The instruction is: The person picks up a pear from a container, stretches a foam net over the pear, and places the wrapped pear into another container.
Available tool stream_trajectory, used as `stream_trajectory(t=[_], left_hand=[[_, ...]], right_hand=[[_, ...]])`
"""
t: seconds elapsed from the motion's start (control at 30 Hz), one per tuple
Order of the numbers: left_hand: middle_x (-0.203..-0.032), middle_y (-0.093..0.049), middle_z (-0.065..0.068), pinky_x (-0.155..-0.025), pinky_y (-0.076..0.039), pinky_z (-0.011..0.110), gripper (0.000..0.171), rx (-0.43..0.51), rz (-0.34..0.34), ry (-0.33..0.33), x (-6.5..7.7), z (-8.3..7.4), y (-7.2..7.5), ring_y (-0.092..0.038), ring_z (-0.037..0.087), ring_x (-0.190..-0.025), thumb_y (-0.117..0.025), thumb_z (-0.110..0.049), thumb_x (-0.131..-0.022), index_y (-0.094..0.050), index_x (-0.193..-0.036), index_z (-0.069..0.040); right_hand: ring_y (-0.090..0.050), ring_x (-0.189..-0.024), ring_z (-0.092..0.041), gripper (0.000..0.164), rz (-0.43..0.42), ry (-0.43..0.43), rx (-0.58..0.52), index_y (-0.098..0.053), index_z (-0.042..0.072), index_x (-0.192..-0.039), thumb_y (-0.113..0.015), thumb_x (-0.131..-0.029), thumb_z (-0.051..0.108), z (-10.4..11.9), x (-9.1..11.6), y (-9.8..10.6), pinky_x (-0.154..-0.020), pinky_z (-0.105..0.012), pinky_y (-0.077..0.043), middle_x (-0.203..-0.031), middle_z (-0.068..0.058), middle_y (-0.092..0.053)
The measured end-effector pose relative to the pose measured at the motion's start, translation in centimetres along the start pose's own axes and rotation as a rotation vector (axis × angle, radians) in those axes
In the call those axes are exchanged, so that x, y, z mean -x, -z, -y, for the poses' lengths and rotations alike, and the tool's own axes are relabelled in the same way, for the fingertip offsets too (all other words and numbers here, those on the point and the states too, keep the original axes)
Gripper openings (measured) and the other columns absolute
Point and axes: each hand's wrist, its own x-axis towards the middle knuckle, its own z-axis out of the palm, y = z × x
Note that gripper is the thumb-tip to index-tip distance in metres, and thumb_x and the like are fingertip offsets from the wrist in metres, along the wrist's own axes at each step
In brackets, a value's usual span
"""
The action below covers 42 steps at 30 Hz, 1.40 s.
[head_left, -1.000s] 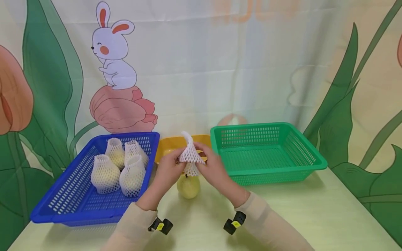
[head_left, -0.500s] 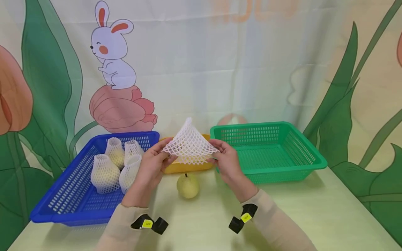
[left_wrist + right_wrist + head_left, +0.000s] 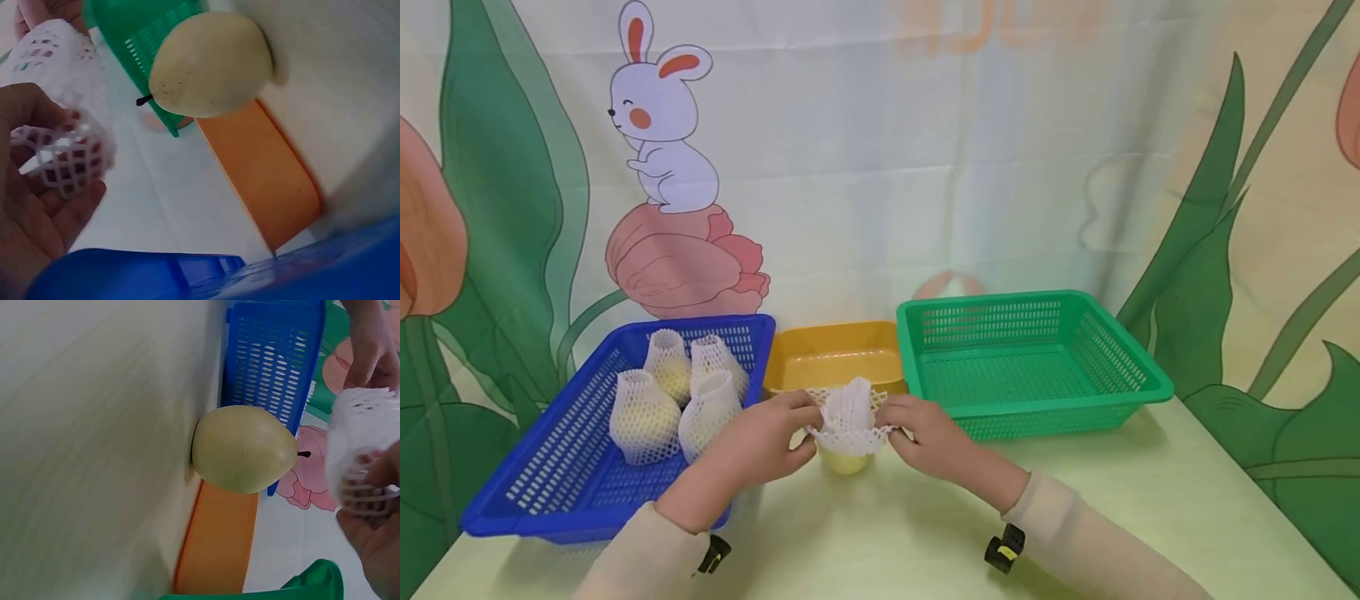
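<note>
A pale yellow pear point(image 3: 845, 463) stands on the table with its dark stem point(image 3: 304, 454) up. Over it, both hands hold a white foam net sleeve point(image 3: 848, 421) stretched at its rim. My left hand point(image 3: 767, 437) pinches the left edge and my right hand point(image 3: 931, 437) pinches the right edge. In the head view the sleeve overlaps the pear's upper part; both wrist views show it above the stem. The left wrist view shows thumb and fingers of the left hand point(image 3: 37, 169) curled on the mesh.
A blue basket point(image 3: 587, 525) at left holds several pears in foam nets point(image 3: 643, 421). A yellow-orange bin point(image 3: 835, 337) stands behind the pear. To its right is a green basket point(image 3: 1037, 417). A printed curtain point(image 3: 850, 167) hangs behind.
The hands spread the bunched foam net sleeve wide, then brought it down over the pear. The sleeve's pointed top has folded down between the hands.
</note>
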Motion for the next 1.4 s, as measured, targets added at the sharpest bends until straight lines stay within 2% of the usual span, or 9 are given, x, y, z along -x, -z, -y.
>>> stream_trajectory(t=[0.07, 0.17, 0.3, 0.43, 0.73, 0.93, 1.1, 1.23, 1.4], left_hand=[[-0.102, -0.069, 0.005, -0.062, -0.053, 0.026, 0.012, -0.087, 0.009, 0.002, -0.1, -0.3, -0.4, -0.06, 0.014, -0.07, -0.072, -0.002, -0.082, -0.069, -0.087, -0.013], [-0.112, -0.07, 0.013, -0.072, -0.058, 0.037, 0.015, -0.167, -0.001, 0.028, -0.5, -0.7, -1.3, -0.068, 0.024, -0.086, -0.073, 0.002, -0.08, -0.066, -0.085, -0.009], [-0.124, -0.068, 0.021, -0.087, -0.056, 0.061, 0.017, -0.17, 0.013, 0.121, -1.0, -1.3, -2.5, -0.064, 0.037, -0.119, -0.073, 0.006, -0.078, -0.066, -0.089, -0.006], [-0.129, -0.065, 0.023, -0.085, -0.053, 0.067, 0.015, -0.109, 0.06, 0.217, -1.4, -1.6, -3.4, -0.06, 0.039, -0.123, -0.071, 0.005, -0.077, -0.062, -0.082, -0.005], [-0.117, -0.069, 0.018, -0.073, -0.056, 0.051, 0.019, -0.029, 0.129, 0.255, -0.9, -1.3, -4.8, -0.067, 0.03, -0.091, -0.074, 0.007, -0.072, -0.061, -0.075, -0.006], [-0.123, -0.067, 0.02, -0.063, -0.044, 0.029, 0.031, 0.256, 0.174, 0.392, -0.7, -1.1, -5.0, -0.051, 0.016, -0.073, -0.082, -0.012, -0.08, -0.056, -0.065, -0.006], [-0.108, -0.07, 0.021, -0.059, -0.039, 0.025, 0.039, 0.361, 0.1, 0.491, -0.8, -1.3, -6.0, -0.047, 0.014, -0.064, -0.075, -0.021, -0.091, -0.056, -0.06, -0.005], [-0.085, -0.062, 0.009, -0.063, -0.041, 0.027, 0.031, 0.343, 0.034, 0.495, -0.6, -1.2, -6.9, -0.048, 0.014, -0.069, -0.083, -0.006, -0.075, -0.056, -0.06, -0.005], [-0.08, -0.054, 0.008, -0.066, -0.042, 0.031, 0.035, 0.343, -0.059, 0.489, -0.2, -1.1, -7.7, -0.046, 0.018, -0.073, -0.08, 0.01, -0.06, -0.048, -0.068, -0.002]], right_hand=[[-0.064, -0.089, -0.02, 0.016, 0.05, 0.103, 0.212, -0.068, 0.005, -0.085, -0.058, -0.087, -0.007, 0.0, -0.1, -0.4, -0.078, -0.027, -0.056, -0.093, -0.008, -0.07], [-0.062, -0.091, -0.02, 0.009, 0.153, 0.091, 0.383, -0.064, 0.007, -0.086, -0.063, -0.086, -0.002, 0.5, -0.8, -0.9, -0.079, -0.028, -0.054, -0.098, -0.006, -0.067], [-0.06, -0.095, -0.02, 0.012, 0.272, -0.021, 0.464, -0.064, 0.006, -0.099, -0.067, -0.088, 0.006, 1.1, -1.7, -1.6, -0.082, -0.03, -0.055, -0.109, -0.009, -0.065], [-0.056, -0.085, -0.017, 0.012, 0.308, -0.068, 0.489, -0.065, 0.005, -0.099, -0.069, -0.088, 0.009, 0.9, -2.0, -2.4, -0.072, -0.028, -0.052, -0.107, -0.01, -0.064], [-0.037, -0.071, -0.009, 0.017, 0.416, -0.11, 0.398, -0.057, 0.007, -0.077, -0.072, -0.085, 0.004, -1.6, -1.8, -3.2, -0.062, -0.02, -0.034, -0.084, -0.003, -0.056], [-0.044, -0.073, -0.008, 0.013, 0.431, -0.162, 0.266, -0.062, 0.007, -0.075, -0.071, -0.082, 0.002, -3.0, -1.6, -3.6, -0.066, -0.021, -0.042, -0.085, -0.003, -0.063], [-0.047, -0.073, -0.007, 0.005, 0.472, -0.258, 0.142, -0.071, 0.002, -0.084, -0.071, -0.08, 0.0, -3.3, -1.4, -3.5, -0.067, -0.019, -0.045, -0.095, -0.006, -0.071], [-0.047, -0.076, -0.007, 0.01, 0.5, -0.27, 0.091, -0.073, 0.001, -0.087, -0.07, -0.078, 0.0, -3.2, -1.4, -3.4, -0.068, -0.018, -0.044, -0.1, -0.007, -0.071], [-0.06, -0.094, -0.016, 0.008, 0.504, -0.234, 0.112, -0.074, 0.002, -0.087, -0.071, -0.08, 0.004, -3.1, -1.2, -3.2, -0.083, -0.025, -0.052, -0.111, -0.011, -0.069]])
